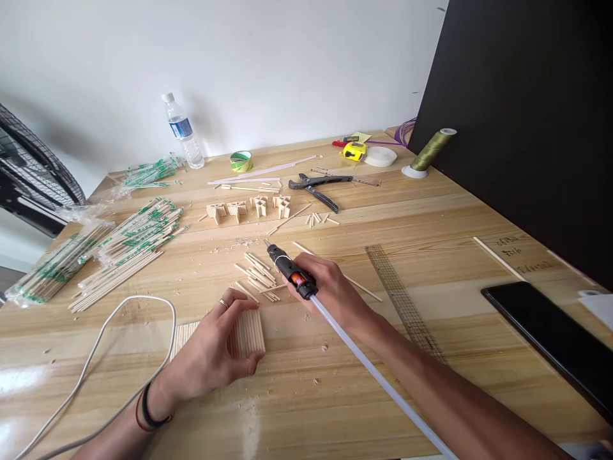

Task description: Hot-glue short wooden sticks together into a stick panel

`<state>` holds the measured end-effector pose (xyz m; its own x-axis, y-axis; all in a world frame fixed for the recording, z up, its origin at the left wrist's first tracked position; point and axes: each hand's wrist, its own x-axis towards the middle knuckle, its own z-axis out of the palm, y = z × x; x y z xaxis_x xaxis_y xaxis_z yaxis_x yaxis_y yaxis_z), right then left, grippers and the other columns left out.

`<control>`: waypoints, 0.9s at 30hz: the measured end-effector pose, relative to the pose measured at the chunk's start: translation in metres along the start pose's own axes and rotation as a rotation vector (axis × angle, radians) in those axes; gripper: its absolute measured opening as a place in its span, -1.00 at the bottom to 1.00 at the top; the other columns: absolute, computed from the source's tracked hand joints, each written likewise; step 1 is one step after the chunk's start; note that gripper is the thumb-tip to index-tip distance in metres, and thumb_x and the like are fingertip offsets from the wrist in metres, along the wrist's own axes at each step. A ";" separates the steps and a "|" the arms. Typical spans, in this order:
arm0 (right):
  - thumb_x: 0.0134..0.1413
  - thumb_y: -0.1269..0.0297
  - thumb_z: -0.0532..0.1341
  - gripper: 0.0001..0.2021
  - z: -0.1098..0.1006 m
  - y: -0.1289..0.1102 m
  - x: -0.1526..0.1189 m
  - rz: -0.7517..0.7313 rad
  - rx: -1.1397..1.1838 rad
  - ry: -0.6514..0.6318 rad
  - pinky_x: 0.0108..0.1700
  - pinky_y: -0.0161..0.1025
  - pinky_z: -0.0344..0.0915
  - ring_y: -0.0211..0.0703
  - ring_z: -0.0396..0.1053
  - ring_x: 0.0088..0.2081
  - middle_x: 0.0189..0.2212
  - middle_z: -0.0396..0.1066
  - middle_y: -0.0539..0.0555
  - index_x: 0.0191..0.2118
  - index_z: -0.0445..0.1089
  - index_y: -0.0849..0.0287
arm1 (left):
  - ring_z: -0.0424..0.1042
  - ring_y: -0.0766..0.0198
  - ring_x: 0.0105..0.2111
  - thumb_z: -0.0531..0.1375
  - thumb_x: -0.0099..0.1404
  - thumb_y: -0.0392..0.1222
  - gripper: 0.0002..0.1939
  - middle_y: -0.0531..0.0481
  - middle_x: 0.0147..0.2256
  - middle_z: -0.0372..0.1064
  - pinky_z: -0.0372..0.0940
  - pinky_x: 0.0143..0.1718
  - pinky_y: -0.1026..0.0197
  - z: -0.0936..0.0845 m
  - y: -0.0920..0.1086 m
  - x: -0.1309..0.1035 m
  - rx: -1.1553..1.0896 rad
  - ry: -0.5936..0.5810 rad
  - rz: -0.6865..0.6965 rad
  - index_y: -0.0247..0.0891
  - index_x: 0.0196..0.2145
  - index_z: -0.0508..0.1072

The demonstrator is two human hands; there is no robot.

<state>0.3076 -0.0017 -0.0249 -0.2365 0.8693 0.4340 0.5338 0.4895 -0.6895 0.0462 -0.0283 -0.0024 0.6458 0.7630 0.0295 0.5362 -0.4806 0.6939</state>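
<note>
The left hand spans and pinches a ribbed, flat panel of wooden sticks on the grainy desk; the right hand wraps round a tubular black glue gun.

Part of the stick panel lies hidden under the fingers of the left hand, the grip of the glue gun is concealed by the right hand, and well right of its fingers the phone runs out of view.

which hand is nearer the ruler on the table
Right. The right hand, holding the glue gun, is left of the ruler; the left hand, on the stick panel, is farther left.
</note>
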 end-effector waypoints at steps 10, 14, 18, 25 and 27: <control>0.20 0.51 0.20 -0.77 0.000 -0.001 0.000 -0.004 0.003 0.002 -0.36 -0.26 0.10 -0.20 0.21 -0.43 -0.47 0.27 -0.04 -0.42 0.19 0.10 | 0.32 -0.03 0.08 0.37 0.24 -0.26 -0.44 -0.15 0.08 0.28 0.34 0.13 -0.16 0.001 -0.003 0.002 0.054 -0.030 0.041 -0.13 0.15 0.33; 0.19 0.53 0.18 -0.77 0.000 -0.001 0.000 -0.004 -0.011 0.000 -0.36 -0.25 0.09 -0.20 0.20 -0.44 -0.48 0.28 -0.04 -0.41 0.18 0.09 | 0.30 -0.03 0.07 0.39 0.25 -0.25 -0.45 -0.14 0.07 0.30 0.32 0.16 -0.18 0.001 -0.004 0.001 0.062 -0.047 0.044 -0.11 0.15 0.35; 0.20 0.52 0.19 -0.76 0.000 -0.001 0.000 -0.010 -0.010 0.000 -0.36 -0.25 0.09 -0.19 0.21 -0.44 -0.47 0.29 -0.03 -0.41 0.18 0.09 | 0.30 -0.04 0.08 0.41 0.27 -0.20 -0.46 -0.14 0.08 0.33 0.31 0.17 -0.18 -0.001 -0.008 0.003 0.049 -0.066 0.048 -0.09 0.17 0.39; 0.18 0.53 0.19 -0.75 0.000 0.000 0.001 -0.014 0.001 -0.019 -0.36 -0.26 0.10 -0.19 0.23 -0.45 -0.48 0.30 -0.03 -0.42 0.17 0.08 | 0.36 -0.01 0.04 0.32 0.41 -0.04 -0.58 -0.14 0.04 0.39 0.33 0.13 -0.10 -0.001 -0.007 0.003 0.018 -0.008 0.067 -0.12 0.16 0.39; 0.17 0.54 0.18 -0.75 0.001 0.000 0.001 -0.017 0.000 -0.016 -0.37 -0.26 0.10 -0.19 0.23 -0.45 -0.49 0.29 -0.03 -0.42 0.17 0.09 | 0.37 0.04 0.00 0.21 0.49 -0.12 -0.74 -0.13 -0.01 0.40 0.33 0.09 -0.05 -0.001 -0.005 0.004 0.009 0.002 0.055 -0.15 0.09 0.39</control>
<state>0.3071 -0.0006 -0.0250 -0.2583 0.8621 0.4360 0.5295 0.5038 -0.6825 0.0454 -0.0225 -0.0048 0.6734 0.7361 0.0687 0.5051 -0.5259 0.6843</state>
